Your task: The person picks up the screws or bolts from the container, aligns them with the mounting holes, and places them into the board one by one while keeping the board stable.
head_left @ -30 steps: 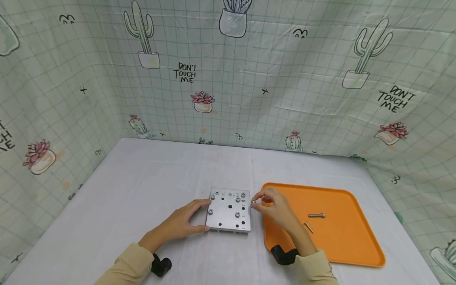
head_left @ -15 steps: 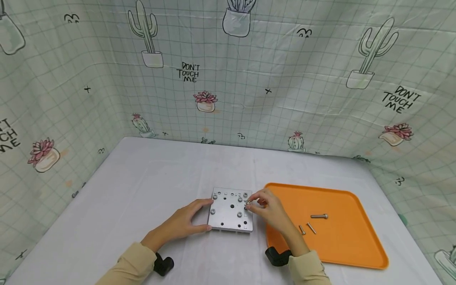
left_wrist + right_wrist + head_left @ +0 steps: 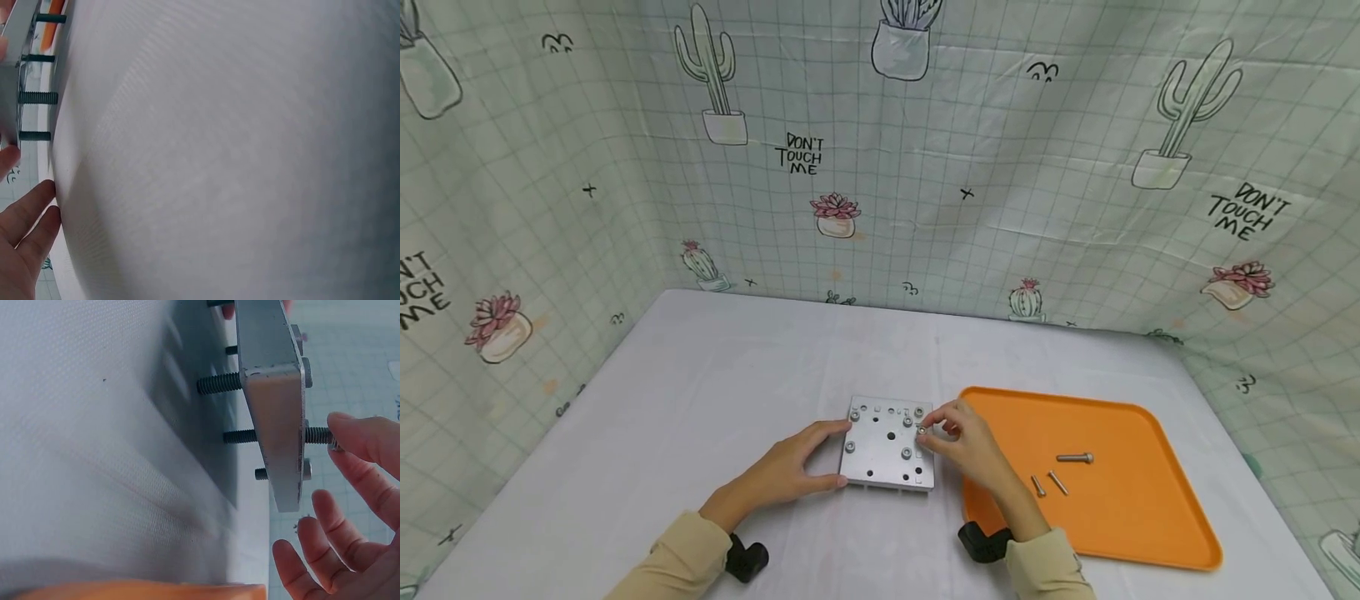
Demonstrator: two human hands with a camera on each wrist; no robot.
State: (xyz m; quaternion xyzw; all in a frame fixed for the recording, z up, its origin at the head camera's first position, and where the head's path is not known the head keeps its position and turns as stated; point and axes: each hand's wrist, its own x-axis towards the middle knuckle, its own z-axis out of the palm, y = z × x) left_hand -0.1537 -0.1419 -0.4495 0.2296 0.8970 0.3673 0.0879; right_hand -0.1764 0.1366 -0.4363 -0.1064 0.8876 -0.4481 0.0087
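Observation:
A silver metal plate [image 3: 874,460] with holes stands raised off the white table on several screws, whose threaded ends [image 3: 219,383] stick out below it. My left hand [image 3: 778,471] grips the plate's left edge, thumb at the near corner and index finger farther up. Over the right side of the plate, my right hand [image 3: 966,439] pinches a socket-head screw [image 3: 317,435] between thumb and index finger. That screw stands upright to the plate's top face, thread toward the plate; its head is mostly hidden by the fingertips. The other right fingers are spread loosely.
An orange tray [image 3: 1135,517] lies to the right, partly beneath the right forearm. On it are a larger screw [image 3: 1073,458] and two smaller screws [image 3: 1057,482] [image 3: 1038,486]. A patterned cloth [image 3: 880,233] hangs behind the white table [image 3: 737,367].
My right hand has moved left from the tray's edge onto the plate with the screw, then slightly lower. My left hand keeps its grip on the plate. The view shifted a little.

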